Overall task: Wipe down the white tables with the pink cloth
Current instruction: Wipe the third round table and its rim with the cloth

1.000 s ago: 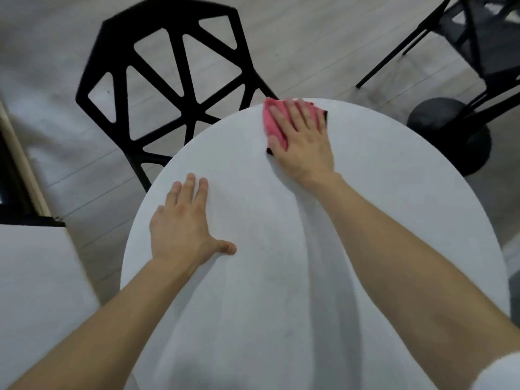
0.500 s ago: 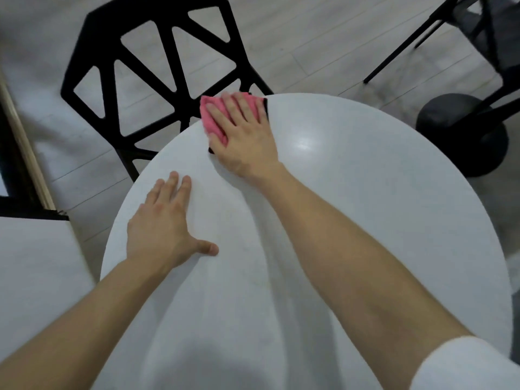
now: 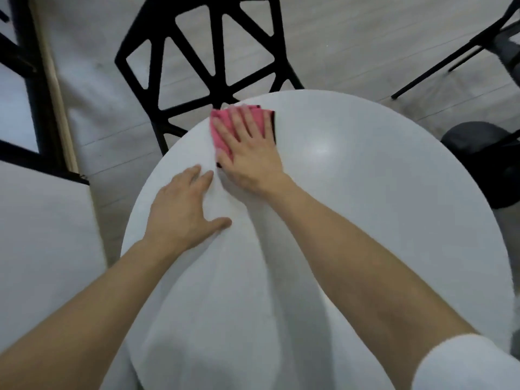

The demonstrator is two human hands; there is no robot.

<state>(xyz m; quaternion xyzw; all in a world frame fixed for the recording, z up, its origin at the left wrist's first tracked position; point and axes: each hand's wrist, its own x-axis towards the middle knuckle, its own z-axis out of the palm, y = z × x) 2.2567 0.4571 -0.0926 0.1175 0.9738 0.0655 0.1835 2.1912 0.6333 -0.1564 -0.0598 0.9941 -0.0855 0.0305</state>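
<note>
Head view: steep downward, close over table (image 3: 365, 192).

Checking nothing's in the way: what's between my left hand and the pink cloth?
Head view: only a narrow strip of bare white table separates the left hand from the pink cloth under the right hand.

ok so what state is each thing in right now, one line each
pink cloth, lying flat near the round table's far edge, pressed under the right hand
right hand, flat on the cloth, fingers straight
left hand, flat on the tabletop, holding nothing
round white table, upright, both hands on it
black plastic lattice chair, upright, at the table's far edge
second white table, at left, untouched
</note>
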